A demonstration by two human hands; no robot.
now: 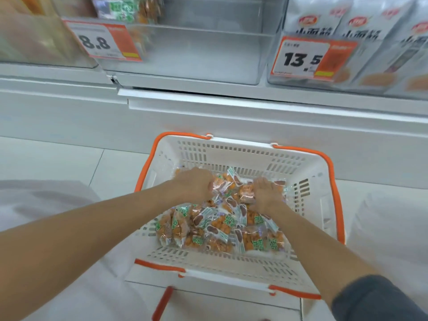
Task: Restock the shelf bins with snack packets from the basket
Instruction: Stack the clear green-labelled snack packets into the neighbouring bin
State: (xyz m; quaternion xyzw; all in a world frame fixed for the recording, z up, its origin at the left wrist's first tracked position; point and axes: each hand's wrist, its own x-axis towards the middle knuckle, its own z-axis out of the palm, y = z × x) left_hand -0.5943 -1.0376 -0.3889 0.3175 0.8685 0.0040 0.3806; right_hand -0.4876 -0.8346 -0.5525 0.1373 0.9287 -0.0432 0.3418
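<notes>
A single head-worn wide-angle view looks forward and steeply down, close over the basket [243, 156] on the floor [58, 158], with the shelf bins [185, 54] edging the top.

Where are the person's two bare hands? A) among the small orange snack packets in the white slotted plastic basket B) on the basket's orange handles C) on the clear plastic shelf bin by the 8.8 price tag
A: the left hand and right hand both curl on the snack packets inside the basket.
</notes>
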